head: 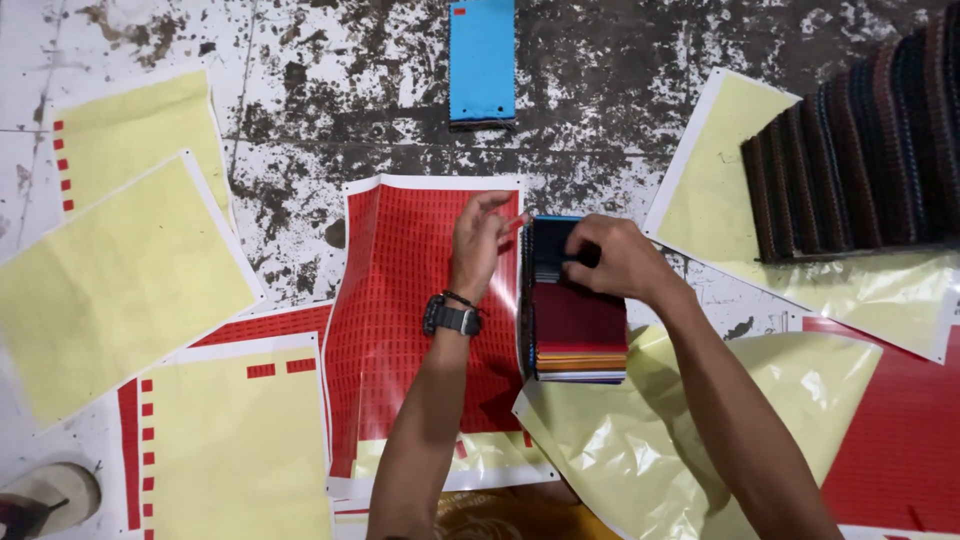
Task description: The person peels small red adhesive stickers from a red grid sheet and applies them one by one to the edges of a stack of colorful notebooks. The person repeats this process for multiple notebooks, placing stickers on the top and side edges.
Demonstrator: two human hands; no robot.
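Observation:
A stack of coloured fabric swatches (578, 335), red on top with orange and white layers at its near edge, lies in the middle. My right hand (612, 255) presses on the stack's far end, fingers curled over the dark and blue swatches there. My left hand (478, 245), with a black wristwatch, hovers over the red sticker sheet (400, 320) just left of the stack, and its thumb and finger pinch a small red sticker near the stack's top edge.
Yellow backing sheets (110, 280) lie at the left and the near left. A blue card (482, 60) sits at the top centre. A row of dark striped swatches (860, 140) stands at the top right on yellow paper. Crumpled yellow film (640, 450) lies under my right arm. The floor is stained.

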